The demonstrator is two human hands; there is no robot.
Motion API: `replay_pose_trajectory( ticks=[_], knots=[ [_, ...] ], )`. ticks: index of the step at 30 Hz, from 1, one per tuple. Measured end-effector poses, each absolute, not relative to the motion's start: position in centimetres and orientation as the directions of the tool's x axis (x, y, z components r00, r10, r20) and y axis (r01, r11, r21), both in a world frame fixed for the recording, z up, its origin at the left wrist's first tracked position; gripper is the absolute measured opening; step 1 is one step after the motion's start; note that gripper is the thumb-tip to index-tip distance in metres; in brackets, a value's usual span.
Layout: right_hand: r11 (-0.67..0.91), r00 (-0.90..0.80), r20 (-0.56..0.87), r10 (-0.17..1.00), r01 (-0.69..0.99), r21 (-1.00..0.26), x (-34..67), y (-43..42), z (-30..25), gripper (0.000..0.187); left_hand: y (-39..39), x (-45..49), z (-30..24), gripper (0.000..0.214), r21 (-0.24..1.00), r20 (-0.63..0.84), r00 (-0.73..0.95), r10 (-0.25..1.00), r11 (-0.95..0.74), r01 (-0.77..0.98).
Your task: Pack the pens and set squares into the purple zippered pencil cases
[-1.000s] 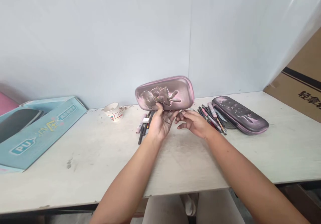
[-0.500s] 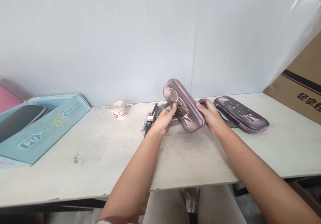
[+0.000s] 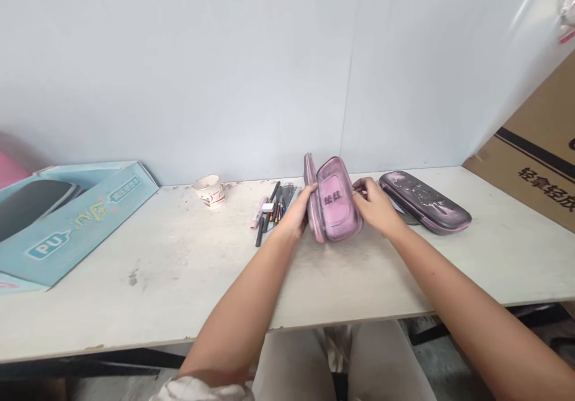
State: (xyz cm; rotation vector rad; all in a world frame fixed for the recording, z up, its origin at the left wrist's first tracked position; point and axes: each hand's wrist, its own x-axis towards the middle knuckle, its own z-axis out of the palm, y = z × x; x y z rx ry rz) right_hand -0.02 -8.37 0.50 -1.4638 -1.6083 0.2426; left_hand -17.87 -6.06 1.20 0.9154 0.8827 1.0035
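Observation:
A pink hard-shell pencil case [image 3: 332,200] stands on its edge in the middle of the white table [image 3: 179,269], opened so its pink inside faces me. My left hand [image 3: 299,212] grips its left side, fingers curled on the shell. My right hand [image 3: 375,206] holds the right side, fingers closed round the edge. A second pencil case [image 3: 424,201], dark with a pink sheen, lies shut on the table just right of my right hand. Several pens and markers [image 3: 269,209] lie in a loose bunch left of my left hand.
A small paper cup [image 3: 209,190] stands near the wall. A light blue carton [image 3: 76,221] lies at the far left. A brown cardboard box [image 3: 534,161] leans at the right end. A white wall runs close behind the table.
The case was held up flat with its embossed front toward me in the left hand alone. Both hands then took it, turned it and opened it, and it now stands low on the table.

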Motion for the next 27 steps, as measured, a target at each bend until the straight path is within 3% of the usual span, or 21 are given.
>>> replay_pose_trajectory(
  ticks=[3, 6, 9, 17, 23, 27],
  knots=[
    [0.274, 0.081, 0.49, 0.868, 0.745, -0.609, -1.5, -6.9, -1.0, 0.034, -5.5, -18.9, 1.8, 0.044, 0.91, -0.233, 0.219, 0.948, 0.292, -0.296],
    [0.181, 0.005, 0.372, 0.928, 0.868, -0.462, -2.9, -5.9, -1.8, 0.043, -5.1, -19.8, 2.3, 0.041, 0.913, -0.268, 0.165, 0.949, 0.305, -0.27],
    [0.164, -0.073, 0.262, 0.962, 0.925, -0.343, -3.4, -5.8, -2.2, 0.04, -4.7, -20.5, 2.4, 0.04, 0.93, -0.24, 0.109, 0.965, 0.261, -0.261],
    [0.139, -0.114, 0.212, 0.971, 0.985, -0.104, 0.9, -7.0, -2.0, 0.036, -3.7, -20.4, 0.5, 0.043, 0.969, -0.162, 0.094, 0.982, 0.176, -0.173],
    [0.081, -0.071, 0.226, 0.972, 0.996, -0.036, 6.6, -8.0, -2.1, 0.034, -3.9, -19.0, -1.2, 0.041, 0.972, 0.036, 0.063, 0.997, -0.05, 0.231],
    [0.049, -0.041, 0.234, 0.971, 0.998, -0.028, 9.1, -8.9, -2.2, 0.032, -4.6, -17.8, -1.8, 0.049, 0.755, 0.231, 0.174, 0.957, -0.289, 0.589]
  ],
)
